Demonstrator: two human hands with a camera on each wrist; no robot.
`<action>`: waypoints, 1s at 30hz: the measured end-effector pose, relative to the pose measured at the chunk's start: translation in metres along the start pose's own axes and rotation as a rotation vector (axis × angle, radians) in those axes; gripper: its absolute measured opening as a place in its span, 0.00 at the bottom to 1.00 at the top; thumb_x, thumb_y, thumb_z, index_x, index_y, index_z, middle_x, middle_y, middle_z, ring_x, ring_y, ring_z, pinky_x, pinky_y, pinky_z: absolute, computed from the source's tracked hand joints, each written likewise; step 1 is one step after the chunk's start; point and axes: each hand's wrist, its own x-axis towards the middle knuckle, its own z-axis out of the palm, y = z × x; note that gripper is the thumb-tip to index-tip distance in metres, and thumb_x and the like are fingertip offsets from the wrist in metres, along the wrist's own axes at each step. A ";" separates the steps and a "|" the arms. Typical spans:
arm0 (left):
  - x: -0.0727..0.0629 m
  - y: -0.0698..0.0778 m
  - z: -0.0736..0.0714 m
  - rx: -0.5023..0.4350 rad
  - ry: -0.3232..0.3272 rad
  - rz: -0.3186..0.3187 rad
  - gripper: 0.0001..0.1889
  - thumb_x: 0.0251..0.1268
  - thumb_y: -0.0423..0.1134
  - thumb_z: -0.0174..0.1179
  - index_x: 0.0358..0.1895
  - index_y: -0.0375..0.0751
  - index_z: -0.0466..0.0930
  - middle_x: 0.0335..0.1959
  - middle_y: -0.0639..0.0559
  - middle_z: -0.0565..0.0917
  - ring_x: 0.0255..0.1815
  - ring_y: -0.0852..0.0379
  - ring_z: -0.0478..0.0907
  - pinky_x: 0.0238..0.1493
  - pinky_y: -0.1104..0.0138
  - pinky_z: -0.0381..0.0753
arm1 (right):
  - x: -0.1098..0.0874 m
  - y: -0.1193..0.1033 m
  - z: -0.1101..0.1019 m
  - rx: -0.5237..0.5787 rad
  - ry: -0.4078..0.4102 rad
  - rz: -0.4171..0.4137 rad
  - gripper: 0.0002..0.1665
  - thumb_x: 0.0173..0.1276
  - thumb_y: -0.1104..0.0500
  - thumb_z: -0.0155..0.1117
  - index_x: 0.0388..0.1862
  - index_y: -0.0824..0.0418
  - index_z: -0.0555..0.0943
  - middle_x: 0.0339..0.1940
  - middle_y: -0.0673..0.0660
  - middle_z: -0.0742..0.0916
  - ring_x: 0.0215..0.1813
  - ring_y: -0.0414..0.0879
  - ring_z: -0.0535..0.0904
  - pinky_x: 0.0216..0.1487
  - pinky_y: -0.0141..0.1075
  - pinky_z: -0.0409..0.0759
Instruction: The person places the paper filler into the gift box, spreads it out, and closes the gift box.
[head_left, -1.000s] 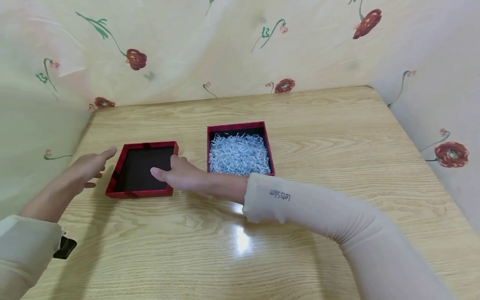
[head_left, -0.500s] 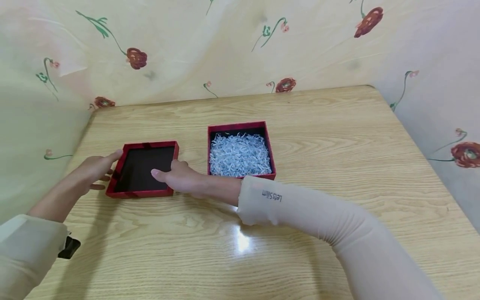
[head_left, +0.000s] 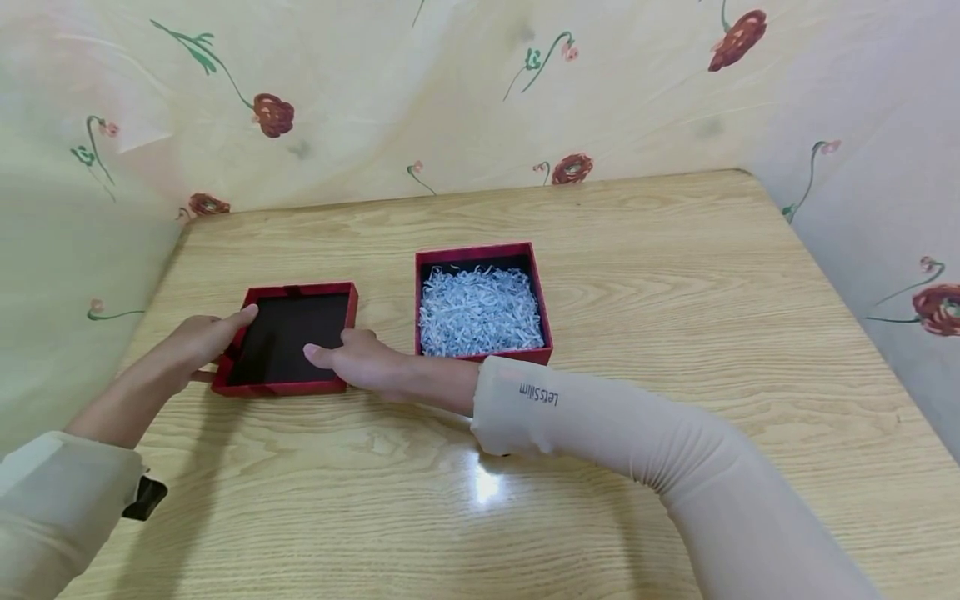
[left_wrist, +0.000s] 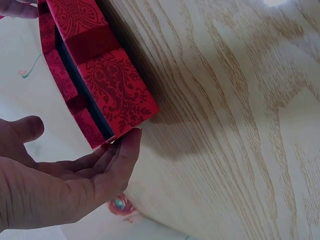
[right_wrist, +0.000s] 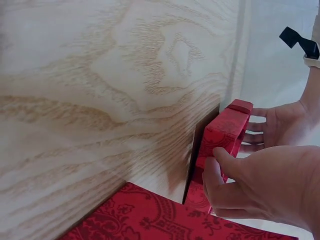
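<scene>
A shallow red box lid (head_left: 288, 337) with a black inside lies open side up at the left of the table in the head view. Dark red ribbon bands cross its patterned walls. My right hand (head_left: 371, 358) grips its right wall, thumb over the rim and fingers outside. At the opposite wall is my left hand (head_left: 202, 342). In the left wrist view, the left fingers (left_wrist: 112, 157) touch the lid's corner from outside while the thumb stands apart from it. To the right sits a red box (head_left: 542, 317), filled with pale blue shredded paper (head_left: 480, 308).
The wooden table (head_left: 675, 275) runs to a flower-patterned cloth (head_left: 360, 108) at the back and sides. My right forearm crosses in front of the red box. A black strap end (head_left: 146, 497) hangs from the left sleeve.
My left hand has moved right, from beside the lid to its left wall, with the thumb now over the rim. The right hand stays at the right wall; the lid has barely moved.
</scene>
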 end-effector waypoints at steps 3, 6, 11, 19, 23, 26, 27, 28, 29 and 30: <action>-0.001 0.001 0.001 0.010 -0.003 0.000 0.51 0.70 0.67 0.28 0.70 0.15 0.33 0.68 0.20 0.49 0.66 0.25 0.55 0.60 0.42 0.69 | 0.002 0.002 0.001 0.045 0.010 -0.006 0.43 0.72 0.44 0.55 0.76 0.64 0.54 0.76 0.56 0.61 0.76 0.47 0.54 0.73 0.42 0.57; -0.002 0.002 0.001 0.012 -0.008 -0.004 0.51 0.71 0.67 0.28 0.70 0.15 0.32 0.69 0.19 0.47 0.66 0.25 0.54 0.61 0.42 0.68 | 0.004 0.003 0.001 0.092 0.011 -0.009 0.42 0.73 0.45 0.55 0.76 0.65 0.54 0.76 0.57 0.61 0.76 0.48 0.55 0.73 0.42 0.57; -0.003 0.003 0.002 0.006 -0.013 -0.005 0.51 0.71 0.67 0.28 0.70 0.16 0.31 0.69 0.19 0.45 0.67 0.25 0.52 0.62 0.41 0.66 | 0.006 0.005 0.002 0.189 -0.010 -0.019 0.39 0.73 0.49 0.56 0.73 0.68 0.58 0.72 0.59 0.67 0.71 0.47 0.63 0.71 0.41 0.61; -0.003 0.004 0.001 0.016 -0.015 -0.018 0.52 0.70 0.68 0.28 0.70 0.17 0.30 0.70 0.19 0.44 0.69 0.24 0.50 0.62 0.42 0.67 | 0.007 0.005 0.001 0.221 -0.030 -0.028 0.37 0.73 0.51 0.56 0.72 0.69 0.58 0.71 0.59 0.68 0.70 0.47 0.64 0.70 0.40 0.63; -0.003 0.004 0.001 0.015 -0.016 -0.028 0.52 0.69 0.68 0.28 0.70 0.17 0.30 0.70 0.19 0.44 0.69 0.25 0.49 0.62 0.42 0.66 | 0.006 0.005 0.001 0.219 -0.026 -0.021 0.38 0.73 0.51 0.56 0.73 0.70 0.57 0.71 0.59 0.67 0.70 0.47 0.64 0.70 0.40 0.62; -0.002 0.004 0.001 0.014 -0.014 -0.030 0.52 0.69 0.69 0.28 0.70 0.17 0.30 0.70 0.19 0.43 0.69 0.25 0.48 0.62 0.42 0.66 | 0.007 0.005 0.001 0.229 -0.030 -0.025 0.35 0.73 0.52 0.56 0.70 0.70 0.62 0.67 0.59 0.72 0.66 0.47 0.67 0.69 0.40 0.64; -0.002 0.004 0.001 0.014 -0.014 -0.029 0.52 0.69 0.68 0.28 0.70 0.17 0.30 0.70 0.19 0.43 0.69 0.25 0.48 0.62 0.42 0.66 | 0.007 0.005 0.001 0.236 -0.035 -0.027 0.33 0.73 0.52 0.56 0.69 0.70 0.63 0.64 0.59 0.73 0.65 0.47 0.68 0.68 0.40 0.65; -0.002 0.004 0.001 0.015 -0.012 -0.027 0.53 0.69 0.69 0.28 0.70 0.17 0.30 0.70 0.19 0.43 0.69 0.25 0.48 0.63 0.42 0.66 | 0.007 0.005 0.001 0.245 -0.044 -0.032 0.32 0.73 0.52 0.56 0.67 0.70 0.65 0.62 0.59 0.74 0.64 0.47 0.69 0.68 0.40 0.66; -0.002 0.004 0.001 0.020 -0.010 -0.024 0.53 0.69 0.69 0.28 0.70 0.17 0.30 0.70 0.19 0.43 0.69 0.25 0.48 0.63 0.41 0.65 | 0.007 0.005 0.001 0.255 -0.053 -0.037 0.30 0.73 0.52 0.56 0.66 0.70 0.66 0.61 0.59 0.75 0.63 0.47 0.70 0.67 0.40 0.66; -0.002 0.004 0.000 0.025 -0.010 -0.020 0.53 0.69 0.69 0.28 0.70 0.17 0.31 0.70 0.19 0.44 0.69 0.25 0.48 0.63 0.41 0.65 | 0.008 0.004 0.000 0.264 -0.061 -0.040 0.30 0.74 0.52 0.56 0.65 0.70 0.66 0.61 0.58 0.75 0.64 0.47 0.70 0.67 0.40 0.67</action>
